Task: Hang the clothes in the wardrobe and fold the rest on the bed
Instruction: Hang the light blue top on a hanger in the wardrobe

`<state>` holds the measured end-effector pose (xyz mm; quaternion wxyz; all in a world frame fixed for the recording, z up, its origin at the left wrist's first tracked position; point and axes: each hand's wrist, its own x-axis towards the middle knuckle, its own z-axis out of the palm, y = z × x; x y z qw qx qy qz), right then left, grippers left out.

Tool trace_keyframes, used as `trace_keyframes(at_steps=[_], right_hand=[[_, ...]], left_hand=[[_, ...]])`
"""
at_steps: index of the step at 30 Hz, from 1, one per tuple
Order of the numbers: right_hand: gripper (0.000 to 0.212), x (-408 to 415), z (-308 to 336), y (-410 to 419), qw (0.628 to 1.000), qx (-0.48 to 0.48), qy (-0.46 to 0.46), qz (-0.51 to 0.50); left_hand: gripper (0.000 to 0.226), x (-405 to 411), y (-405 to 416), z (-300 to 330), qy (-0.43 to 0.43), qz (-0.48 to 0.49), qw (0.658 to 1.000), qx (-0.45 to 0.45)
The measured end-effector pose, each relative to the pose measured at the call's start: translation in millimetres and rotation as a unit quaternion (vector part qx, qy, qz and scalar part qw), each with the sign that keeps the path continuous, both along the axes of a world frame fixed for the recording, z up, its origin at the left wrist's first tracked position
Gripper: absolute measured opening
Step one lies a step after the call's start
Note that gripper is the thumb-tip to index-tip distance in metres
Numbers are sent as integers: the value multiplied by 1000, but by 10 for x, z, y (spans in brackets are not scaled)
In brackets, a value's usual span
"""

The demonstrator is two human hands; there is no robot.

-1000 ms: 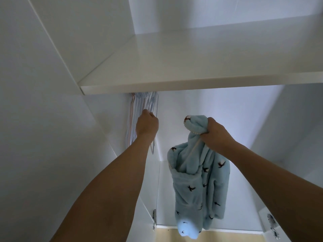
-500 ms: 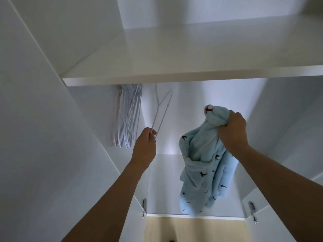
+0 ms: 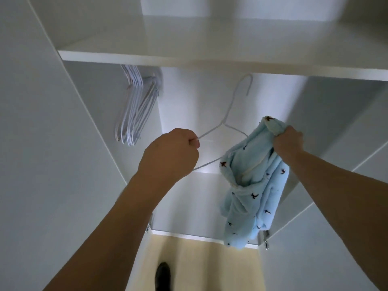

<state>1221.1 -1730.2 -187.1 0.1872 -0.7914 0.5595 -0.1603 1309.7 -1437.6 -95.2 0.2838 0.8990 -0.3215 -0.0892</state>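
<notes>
Clenched left hand (image 3: 170,153), frame centre: grips one end of a white wire hanger (image 3: 225,122), hook tilted toward the upper right. Right hand (image 3: 288,141), centre right: fist bunched round the top of a light blue fleece garment (image 3: 255,185) with small dark bird prints; garment hangs below the fist, just right of the hanger. Upper left: bundle of white hangers (image 3: 134,110) under the wardrobe shelf (image 3: 189,60).

Pale blue garment (image 3: 252,198) with dark bird print, white hangers (image 3: 134,114), white wardrobe (image 3: 210,57)
</notes>
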Motion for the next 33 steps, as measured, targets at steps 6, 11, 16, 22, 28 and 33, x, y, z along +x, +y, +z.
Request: trace_keyframes(at_steps=[6, 11, 16, 22, 28, 33], right_hand=[[35, -335, 87, -11, 1000, -5, 12, -5], [32, -526, 193, -105, 990, 74, -120, -6], [26, -689, 324, -112, 980, 15, -193, 35], [14, -620, 501, 18, 975, -27, -200, 97], [16, -506, 616, 183, 970, -95, -122, 190], [20, -564, 774, 177, 957, -109, -101, 250]], left_hand=[[25, -448, 118, 105, 13, -24, 1000, -4], [24, -701, -48, 52, 9, -38, 999, -14], [24, -807, -202, 107, -26, -40, 998, -30], [22, -903, -391, 44, -12, -38, 997, -70], [22, -767, -609, -208, 65, -78, 992, -78], [29, -527, -496, -79, 32, -137, 986, -93]])
